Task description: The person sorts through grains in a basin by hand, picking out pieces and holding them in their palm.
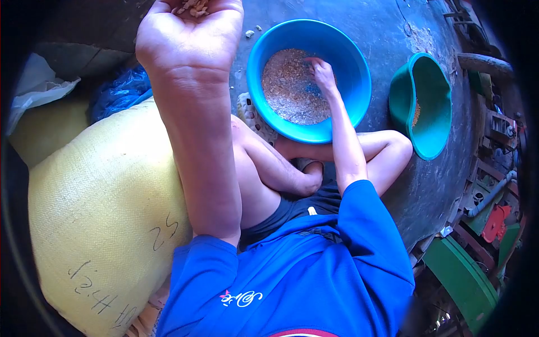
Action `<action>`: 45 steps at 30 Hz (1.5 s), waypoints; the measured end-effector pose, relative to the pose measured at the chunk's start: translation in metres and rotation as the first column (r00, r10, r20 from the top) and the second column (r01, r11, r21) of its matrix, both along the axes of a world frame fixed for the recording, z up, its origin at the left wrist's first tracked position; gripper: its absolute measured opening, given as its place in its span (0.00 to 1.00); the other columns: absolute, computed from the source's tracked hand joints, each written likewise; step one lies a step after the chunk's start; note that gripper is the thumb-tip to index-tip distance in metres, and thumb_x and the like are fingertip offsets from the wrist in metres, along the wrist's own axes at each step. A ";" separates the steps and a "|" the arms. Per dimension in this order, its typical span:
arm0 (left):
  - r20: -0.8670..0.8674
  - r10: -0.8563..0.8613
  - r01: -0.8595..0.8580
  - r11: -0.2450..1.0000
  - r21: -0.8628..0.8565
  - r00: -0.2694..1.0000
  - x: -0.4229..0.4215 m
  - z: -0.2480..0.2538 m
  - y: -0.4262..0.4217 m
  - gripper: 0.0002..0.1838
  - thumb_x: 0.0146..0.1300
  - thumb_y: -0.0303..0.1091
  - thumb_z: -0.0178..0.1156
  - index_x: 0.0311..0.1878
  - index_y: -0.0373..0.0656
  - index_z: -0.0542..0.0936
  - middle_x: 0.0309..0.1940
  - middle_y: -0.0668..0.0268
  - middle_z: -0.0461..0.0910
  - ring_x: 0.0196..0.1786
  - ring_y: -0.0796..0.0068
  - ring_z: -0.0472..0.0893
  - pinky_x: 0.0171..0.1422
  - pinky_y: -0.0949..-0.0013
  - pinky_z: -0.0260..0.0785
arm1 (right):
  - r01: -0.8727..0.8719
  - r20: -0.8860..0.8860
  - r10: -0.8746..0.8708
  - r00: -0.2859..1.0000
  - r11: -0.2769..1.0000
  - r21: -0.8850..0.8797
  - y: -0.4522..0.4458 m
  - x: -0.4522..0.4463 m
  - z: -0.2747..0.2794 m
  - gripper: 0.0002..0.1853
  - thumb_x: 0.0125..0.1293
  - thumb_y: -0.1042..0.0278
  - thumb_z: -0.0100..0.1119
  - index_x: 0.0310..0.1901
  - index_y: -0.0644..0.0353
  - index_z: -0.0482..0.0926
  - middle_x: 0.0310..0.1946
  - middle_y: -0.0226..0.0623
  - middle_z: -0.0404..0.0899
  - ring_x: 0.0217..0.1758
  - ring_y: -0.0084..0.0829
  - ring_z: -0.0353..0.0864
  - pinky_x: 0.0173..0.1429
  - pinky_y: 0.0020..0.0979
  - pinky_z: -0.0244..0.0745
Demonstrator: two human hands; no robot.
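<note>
Holding loose pale-brown flaky pieces (193, 8) on its upturned palm, left hand (191, 33) is raised at eleven o'clock, close to camera. Palm faces up, slightly cupped; fingertips cut off by top edge, so can't tell if fingers are apart or together.

Right hand (323, 73) is inside the wide round blue plastic basin (353, 115), between twelve and one o'clock. Index finger stretched out toward nine o'clock, over the pale-brown grainy material (286, 84) spread across basin bottom. Other fingers look curled; can't tell if they pinch anything. Blue patch shows through the material just below the hand.

Oval green plastic tub (432, 132) with bent rim at two o'clock, apart from basin, orange-brown grains (416, 114) inside.

Pale item with holes (247, 106) beside basin, at basin's eight o'clock. Small pale crumbs (250, 33) on dark floor (412, 194), at basin's ten o'clock.

Large stuffed yellow woven sack (106, 196) with dark handwriting at eight to nine o'clock, beside left arm. Crumpled blue plastic bag (120, 92) at ten. Red flat part (496, 223) at four.
</note>
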State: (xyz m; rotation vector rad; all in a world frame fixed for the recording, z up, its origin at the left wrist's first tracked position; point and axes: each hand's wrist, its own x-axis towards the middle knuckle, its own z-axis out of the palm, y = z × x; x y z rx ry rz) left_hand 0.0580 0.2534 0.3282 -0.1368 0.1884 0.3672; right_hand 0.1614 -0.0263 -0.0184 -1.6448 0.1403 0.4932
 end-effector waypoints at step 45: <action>-0.008 0.002 -0.002 1.000 -0.012 1.000 0.001 0.000 0.004 0.13 0.72 0.19 0.43 0.49 0.29 0.78 0.34 0.56 0.80 0.37 0.64 0.81 0.47 0.62 0.79 | -0.366 -0.279 0.439 0.854 0.125 -0.922 -0.046 -0.077 0.041 0.17 0.64 0.66 0.58 0.46 0.68 0.88 0.48 0.61 0.86 0.54 0.54 0.88 0.61 0.49 0.82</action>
